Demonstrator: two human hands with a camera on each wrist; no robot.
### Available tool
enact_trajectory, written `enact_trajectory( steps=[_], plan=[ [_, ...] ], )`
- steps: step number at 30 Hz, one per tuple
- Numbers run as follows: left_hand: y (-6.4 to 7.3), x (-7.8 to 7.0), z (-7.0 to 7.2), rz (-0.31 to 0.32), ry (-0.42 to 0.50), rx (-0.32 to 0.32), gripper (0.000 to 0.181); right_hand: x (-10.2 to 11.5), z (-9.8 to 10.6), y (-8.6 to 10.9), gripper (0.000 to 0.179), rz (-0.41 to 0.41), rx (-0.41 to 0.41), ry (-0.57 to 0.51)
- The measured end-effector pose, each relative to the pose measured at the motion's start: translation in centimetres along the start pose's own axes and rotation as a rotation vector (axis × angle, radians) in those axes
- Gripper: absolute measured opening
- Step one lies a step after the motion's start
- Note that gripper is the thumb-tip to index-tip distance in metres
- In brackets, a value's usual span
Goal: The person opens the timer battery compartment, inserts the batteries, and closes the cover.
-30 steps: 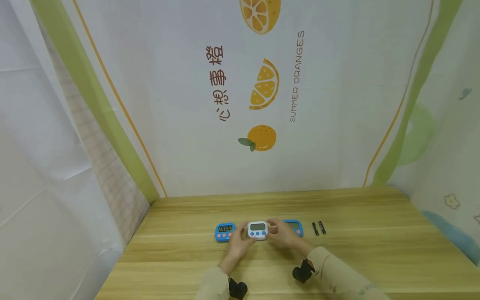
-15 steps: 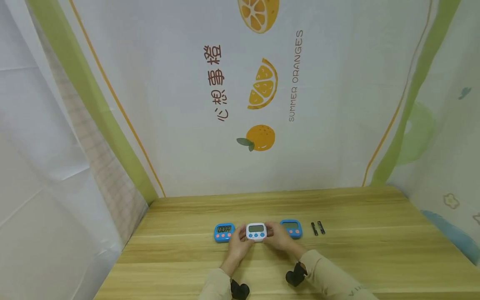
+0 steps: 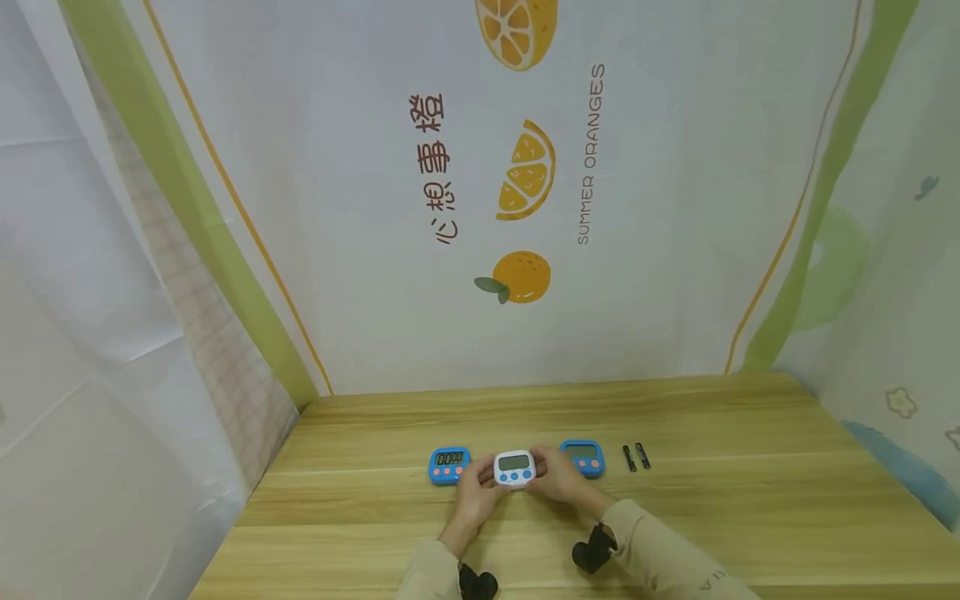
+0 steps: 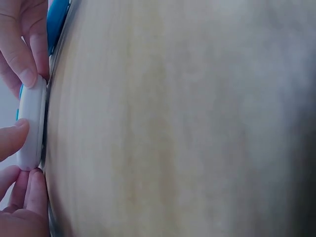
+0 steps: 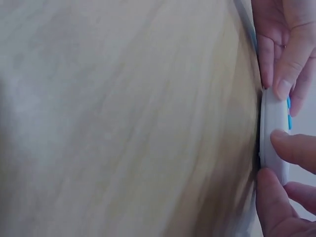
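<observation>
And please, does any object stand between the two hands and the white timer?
Nothing visible does: the left hand and right hand both grip the white timer by its sides. The left blue timer and right blue timer lie outside the hands, not between.

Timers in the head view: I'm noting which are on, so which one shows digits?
The leftmost blue timer: it shows dark zeros, while the white middle timer and the rightmost blue timer look blank.
</observation>
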State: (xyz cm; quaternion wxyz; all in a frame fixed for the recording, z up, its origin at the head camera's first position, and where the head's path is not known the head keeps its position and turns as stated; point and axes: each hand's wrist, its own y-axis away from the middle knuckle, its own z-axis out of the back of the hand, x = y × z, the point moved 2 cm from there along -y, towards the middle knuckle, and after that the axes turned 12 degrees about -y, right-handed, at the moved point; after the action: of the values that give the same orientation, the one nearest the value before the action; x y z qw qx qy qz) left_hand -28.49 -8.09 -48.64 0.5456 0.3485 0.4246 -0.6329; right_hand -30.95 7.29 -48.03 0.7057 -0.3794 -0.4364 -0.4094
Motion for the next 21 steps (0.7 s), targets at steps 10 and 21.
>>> enact_trajectory(
  steps=[10, 21],
  plan=[
    [-0.6, -1.0, 1.1, -0.061, 0.037, 0.018, 0.049, 2.0, 1.7, 0.2, 0.048, -0.047, 0.006, -0.122],
    [-1.0, -5.2, 3.7, -0.072, 0.053, -0.004, 0.046, 6.1, 3.2, 0.3, 0.047, 0.065, -0.086, -0.155]
  ],
)
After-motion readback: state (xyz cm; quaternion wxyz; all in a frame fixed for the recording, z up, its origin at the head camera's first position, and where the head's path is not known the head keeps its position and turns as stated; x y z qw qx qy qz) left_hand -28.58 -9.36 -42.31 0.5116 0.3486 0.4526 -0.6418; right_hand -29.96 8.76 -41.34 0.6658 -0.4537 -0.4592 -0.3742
